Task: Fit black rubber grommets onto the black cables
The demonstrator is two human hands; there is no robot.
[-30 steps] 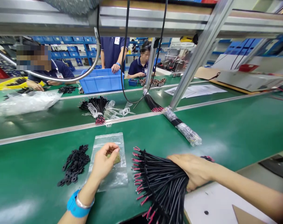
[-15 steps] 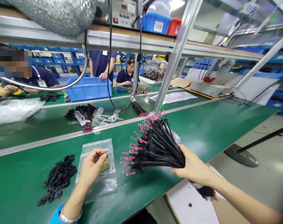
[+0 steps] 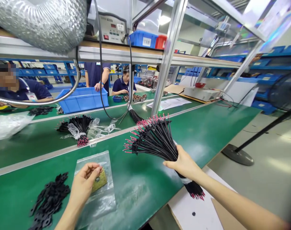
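My right hand (image 3: 183, 163) is wrapped round a thick bundle of black cables (image 3: 157, 140) with pink-red wire ends. The bundle fans out to the upper left, and its tied lower end hangs past the table's front edge. On the left, my left hand (image 3: 84, 182) is above a clear plastic bag (image 3: 103, 204), its thumb and curled fingers pressed together. Whatever it may pinch is too small to make out. Close beside its fingertips, a yellow sponge-like piece (image 3: 102, 181) lies on the bag. A pile of flat black parts (image 3: 50, 199) lies left of that hand.
Another tied cable bundle (image 3: 81, 127) lies beyond the metal rail, near a blue bin (image 3: 84, 100). Co-workers sit and stand across the bench. A metal post (image 3: 165, 60) rises behind my bundle; a black cord (image 3: 101, 64) hangs down. A fan (image 3: 238, 155) stands at right.
The view has turned to the right and slightly up. The cable bundle has tilted, so its lower pink-red ends now show below my right hand. My left hand remains over the bag.
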